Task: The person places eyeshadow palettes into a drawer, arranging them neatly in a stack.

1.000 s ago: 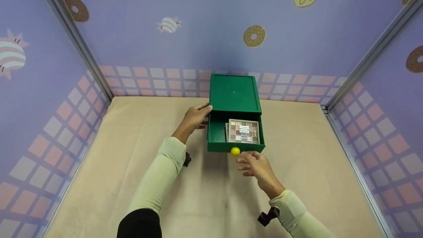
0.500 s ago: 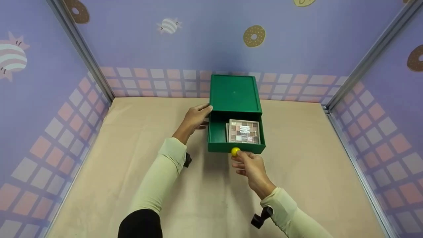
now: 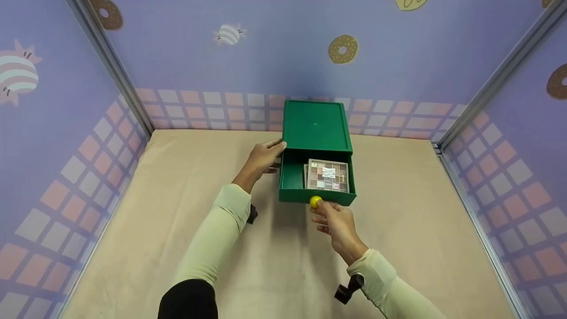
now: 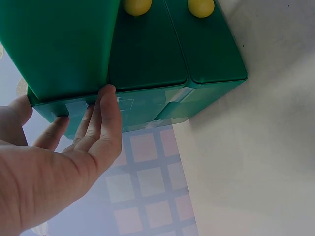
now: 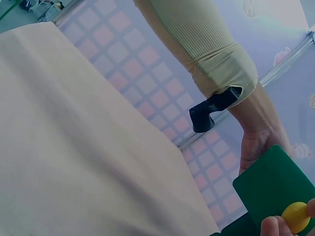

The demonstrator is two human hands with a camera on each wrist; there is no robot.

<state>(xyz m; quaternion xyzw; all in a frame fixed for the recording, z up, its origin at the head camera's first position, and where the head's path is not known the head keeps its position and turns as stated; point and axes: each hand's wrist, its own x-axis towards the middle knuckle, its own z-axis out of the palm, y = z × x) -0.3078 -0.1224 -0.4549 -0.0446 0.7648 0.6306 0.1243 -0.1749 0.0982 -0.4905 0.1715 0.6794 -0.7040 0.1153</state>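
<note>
A green drawer cabinet stands against the back wall, its top drawer pulled out. Inside the drawer, on the right, an eyeshadow palette lies over another flat case, mostly hidden. My right hand pinches the drawer's yellow round knob between thumb and fingers; the right wrist view also has this knob. My left hand rests against the cabinet's left side near its front edge. In the left wrist view its fingers lie fairly straight along that side.
Two closed lower drawers with yellow knobs sit below the pulled-out one. Beige cloth covers the table. Purple patterned walls stand at the back and both sides. A black wrist mount hangs under the right sleeve.
My right hand has moved left onto the yellow knob and taken hold of it. The left hand stays on the cabinet's side; the drawer's position looks nearly the same.
</note>
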